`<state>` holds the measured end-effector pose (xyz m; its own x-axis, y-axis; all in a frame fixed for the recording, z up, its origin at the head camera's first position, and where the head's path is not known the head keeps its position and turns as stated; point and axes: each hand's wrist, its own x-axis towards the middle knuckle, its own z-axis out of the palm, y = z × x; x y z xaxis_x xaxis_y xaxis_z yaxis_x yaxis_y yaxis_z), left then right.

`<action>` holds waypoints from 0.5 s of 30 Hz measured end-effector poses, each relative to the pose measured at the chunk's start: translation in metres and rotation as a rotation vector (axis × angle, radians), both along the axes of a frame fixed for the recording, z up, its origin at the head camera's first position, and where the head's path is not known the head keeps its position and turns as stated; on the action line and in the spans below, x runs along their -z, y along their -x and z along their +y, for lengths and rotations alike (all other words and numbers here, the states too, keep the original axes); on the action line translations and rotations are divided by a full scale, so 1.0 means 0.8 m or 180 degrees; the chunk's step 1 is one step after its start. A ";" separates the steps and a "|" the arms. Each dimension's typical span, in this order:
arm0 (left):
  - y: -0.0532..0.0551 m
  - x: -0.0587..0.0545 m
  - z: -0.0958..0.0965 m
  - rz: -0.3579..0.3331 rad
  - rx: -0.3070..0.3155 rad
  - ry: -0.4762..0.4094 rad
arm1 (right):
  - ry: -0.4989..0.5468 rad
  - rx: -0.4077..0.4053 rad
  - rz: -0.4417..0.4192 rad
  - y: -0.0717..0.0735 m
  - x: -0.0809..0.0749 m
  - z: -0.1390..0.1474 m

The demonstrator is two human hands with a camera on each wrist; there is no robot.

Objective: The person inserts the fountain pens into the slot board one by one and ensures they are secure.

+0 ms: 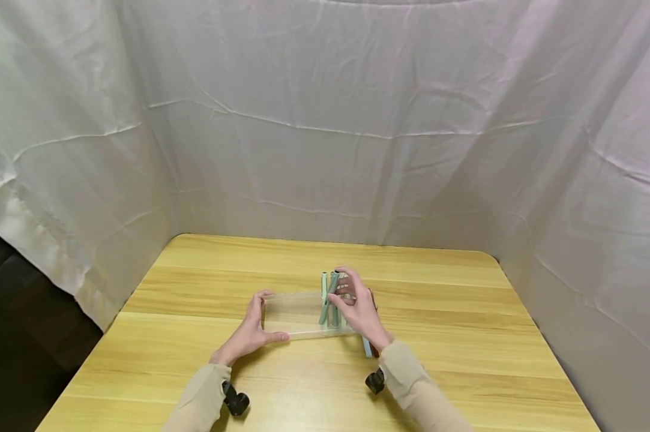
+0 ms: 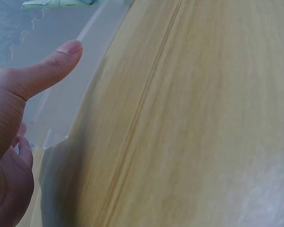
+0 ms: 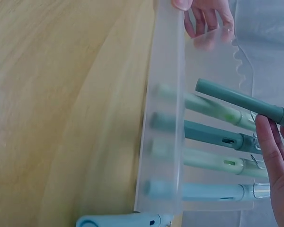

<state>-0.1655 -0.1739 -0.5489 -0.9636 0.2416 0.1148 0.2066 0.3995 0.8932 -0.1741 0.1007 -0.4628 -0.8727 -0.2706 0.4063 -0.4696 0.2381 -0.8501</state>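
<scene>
My left hand grips the left end of a translucent plastic pen tray, its thumb along the near side wall and its other fingers at the far side. Between thumb and fingers, my right hand pinches a dark green pen, slanted above the tray's right part. Several pens lie side by side in the tray: a pale green pen, a teal pen, another pale green pen and a light blue pen. The tray's frosted wall blurs their lower ends.
Just right of the tray, a light blue pen and a dark red pen rest on the wooden table, partly hidden by my right hand. The tray has a scalloped edge. White curtains surround the table's back and sides.
</scene>
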 end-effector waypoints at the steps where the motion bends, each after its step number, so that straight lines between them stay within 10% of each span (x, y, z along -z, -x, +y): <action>1: 0.000 0.000 0.000 0.0006 0.0003 -0.0001 | -0.0009 -0.0004 0.0010 -0.001 0.000 -0.001; 15: 0.000 -0.001 0.000 0.0034 0.0015 -0.0016 | -0.0041 -0.0120 0.0084 -0.004 0.003 -0.013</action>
<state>-0.1652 -0.1738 -0.5480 -0.9611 0.2454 0.1263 0.2179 0.3940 0.8929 -0.1706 0.0902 -0.4648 -0.8509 -0.3084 0.4253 -0.5006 0.2306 -0.8344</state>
